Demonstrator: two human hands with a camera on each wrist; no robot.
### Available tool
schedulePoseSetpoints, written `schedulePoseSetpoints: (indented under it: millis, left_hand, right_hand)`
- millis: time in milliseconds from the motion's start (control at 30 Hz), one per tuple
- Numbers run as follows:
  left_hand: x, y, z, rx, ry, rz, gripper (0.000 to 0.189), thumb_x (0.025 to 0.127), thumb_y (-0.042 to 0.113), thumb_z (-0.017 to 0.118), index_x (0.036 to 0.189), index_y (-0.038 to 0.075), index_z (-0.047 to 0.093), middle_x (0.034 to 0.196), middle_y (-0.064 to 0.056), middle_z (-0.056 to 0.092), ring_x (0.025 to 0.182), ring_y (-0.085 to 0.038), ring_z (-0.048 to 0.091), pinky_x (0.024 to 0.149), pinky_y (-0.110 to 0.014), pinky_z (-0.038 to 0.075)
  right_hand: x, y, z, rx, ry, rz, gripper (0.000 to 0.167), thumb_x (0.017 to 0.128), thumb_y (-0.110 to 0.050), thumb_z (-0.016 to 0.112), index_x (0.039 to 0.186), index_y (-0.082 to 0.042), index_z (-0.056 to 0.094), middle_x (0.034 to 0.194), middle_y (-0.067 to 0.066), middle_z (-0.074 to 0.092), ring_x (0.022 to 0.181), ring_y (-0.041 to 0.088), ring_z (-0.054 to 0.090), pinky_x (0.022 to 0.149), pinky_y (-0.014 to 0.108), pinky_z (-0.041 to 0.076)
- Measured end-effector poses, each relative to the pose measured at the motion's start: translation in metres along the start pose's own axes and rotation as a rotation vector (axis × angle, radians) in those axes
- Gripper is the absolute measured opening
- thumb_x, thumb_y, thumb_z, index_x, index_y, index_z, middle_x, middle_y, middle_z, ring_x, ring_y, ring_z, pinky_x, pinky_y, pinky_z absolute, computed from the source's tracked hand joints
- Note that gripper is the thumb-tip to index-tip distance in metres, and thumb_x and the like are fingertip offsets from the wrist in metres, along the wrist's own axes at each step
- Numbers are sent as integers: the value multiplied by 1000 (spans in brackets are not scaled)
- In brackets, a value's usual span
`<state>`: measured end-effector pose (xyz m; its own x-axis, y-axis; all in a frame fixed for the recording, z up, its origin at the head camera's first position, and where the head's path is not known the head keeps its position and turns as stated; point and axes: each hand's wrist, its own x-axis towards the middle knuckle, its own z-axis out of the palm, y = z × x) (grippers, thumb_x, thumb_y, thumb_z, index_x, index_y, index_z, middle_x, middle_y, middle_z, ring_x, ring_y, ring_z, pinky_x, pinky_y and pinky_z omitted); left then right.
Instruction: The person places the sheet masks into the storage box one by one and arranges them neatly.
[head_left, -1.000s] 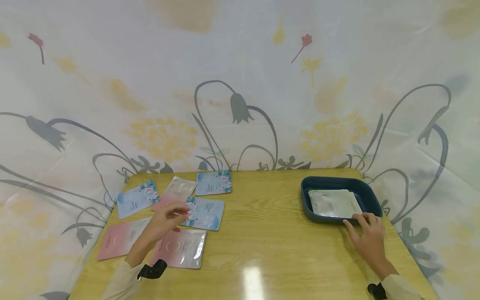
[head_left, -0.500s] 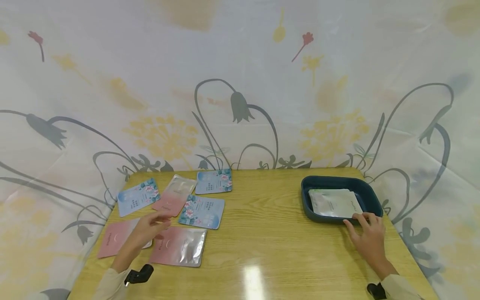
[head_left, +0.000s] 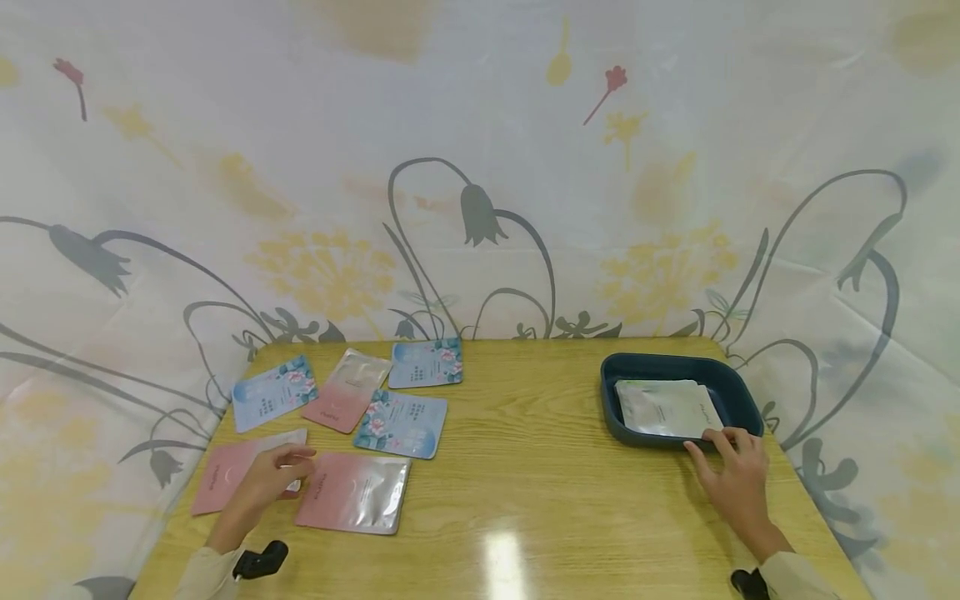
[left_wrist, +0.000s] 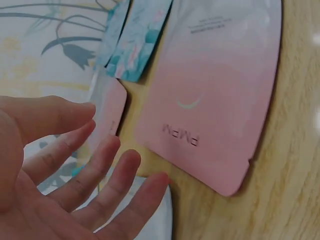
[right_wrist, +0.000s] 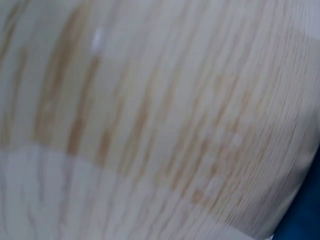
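My left hand hovers over the left pink sheet mask sachet, fingers loosely spread and holding nothing. In the left wrist view its fingertips are close to another pink sachet marked PMPM, which lies flat. That one, pink fading to silver, sits just right of the hand in the head view. My right hand grips the near rim of a dark blue tray, fingers over the edge and thumb at the outer wall. Pale green sachets lie stacked in the tray.
Farther back on the left are a third pink sachet and blue floral sachets. The wooden table meets a flower-patterned cloth behind it.
My left hand has drawn back left and toward me, from the blue floral sachet to the pink one at the front left. The right hand and the tray stay in place.
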<state>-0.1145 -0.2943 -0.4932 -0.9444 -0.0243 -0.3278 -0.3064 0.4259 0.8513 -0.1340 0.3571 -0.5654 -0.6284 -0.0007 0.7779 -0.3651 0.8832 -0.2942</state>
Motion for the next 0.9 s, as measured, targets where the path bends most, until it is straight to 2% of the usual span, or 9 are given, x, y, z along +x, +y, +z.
schedulePoseSetpoints:
  millis: [200, 367, 600, 733, 900]
  left_hand:
    - [1, -10, -1, 12, 36, -64, 42, 91, 14, 61, 122, -12, 53, 102, -19, 62, 86, -25, 62, 67, -40, 54]
    - [-1, -16, 3, 89, 71, -68, 36, 90, 13, 62, 116, -11, 57, 100, -19, 62, 86, -26, 63, 66, -41, 55]
    - [-5, -22, 12, 201, 129, -45, 36, 79, 9, 71, 109, -8, 62, 97, -17, 64, 83, -24, 58, 61, -32, 52]
    - [-5, -25, 19, 261, 166, -7, 40, 72, 8, 77, 106, -7, 64, 93, -14, 65, 84, -27, 60, 63, -32, 50]
    - [-6, -27, 30, 362, 216, 63, 42, 64, 6, 80, 101, -7, 65, 92, -16, 65, 85, -30, 60, 73, -39, 50]
  right_hand:
    - [-2, 0, 1, 6, 0, 11, 65, 89, -63, 47, 81, 0, 61, 85, 20, 49, 79, 44, 41, 65, 57, 30]
    - [-1, -1, 1, 8, 1, 15, 64, 89, -63, 47, 82, 0, 61, 86, 20, 49, 80, 43, 41, 65, 57, 30]
    - [-1, -2, 0, 9, -22, 27, 64, 89, -63, 47, 83, 0, 60, 86, 20, 48, 81, 43, 41, 66, 56, 30]
    - [0, -1, -1, 21, -18, 13, 65, 89, -62, 47, 83, 2, 60, 86, 22, 48, 80, 44, 40, 66, 56, 30]
    - [-1, 2, -2, 35, -48, -3, 47, 87, -45, 63, 85, 3, 61, 87, 23, 48, 80, 45, 40, 68, 56, 30]
